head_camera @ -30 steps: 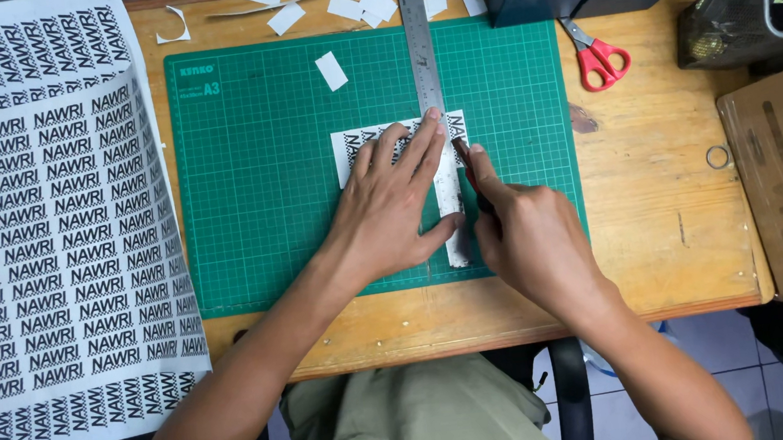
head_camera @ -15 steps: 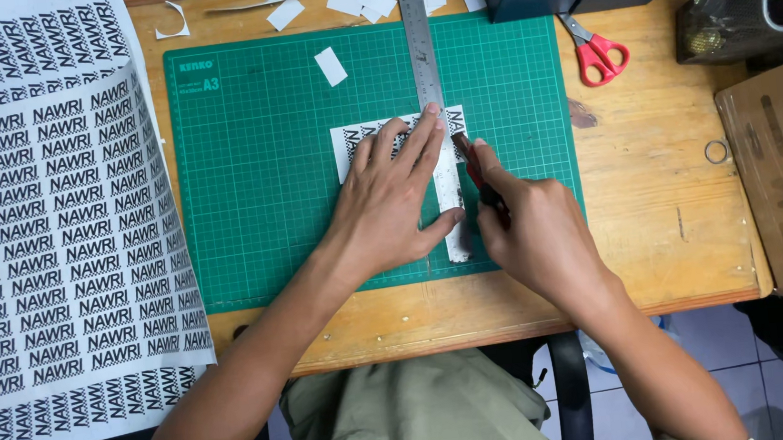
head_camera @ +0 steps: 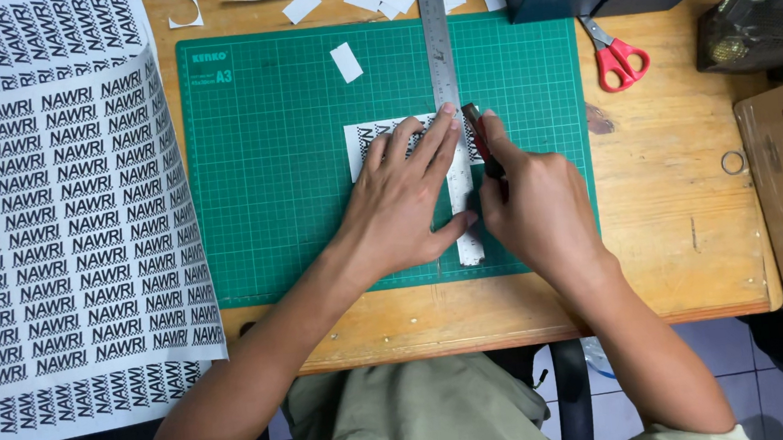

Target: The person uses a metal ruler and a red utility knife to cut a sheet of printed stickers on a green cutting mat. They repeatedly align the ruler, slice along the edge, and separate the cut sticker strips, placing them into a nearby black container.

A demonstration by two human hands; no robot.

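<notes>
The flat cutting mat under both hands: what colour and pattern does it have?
Green cutting mat with a fine pale grid, clearest in the head view.

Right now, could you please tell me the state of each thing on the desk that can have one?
Left hand: flat, pressing the ruler and paper down.
Right hand: closed around the knife.
Knife: held against the ruler's right edge.
Ruler: lying lengthwise across the mat.
Small printed paper: flat on the mat, partly under the ruler.
Cutting mat: flat on the desk.
Scissors: closed, lying untouched.
Large printed sheet: overhanging the desk.
</notes>
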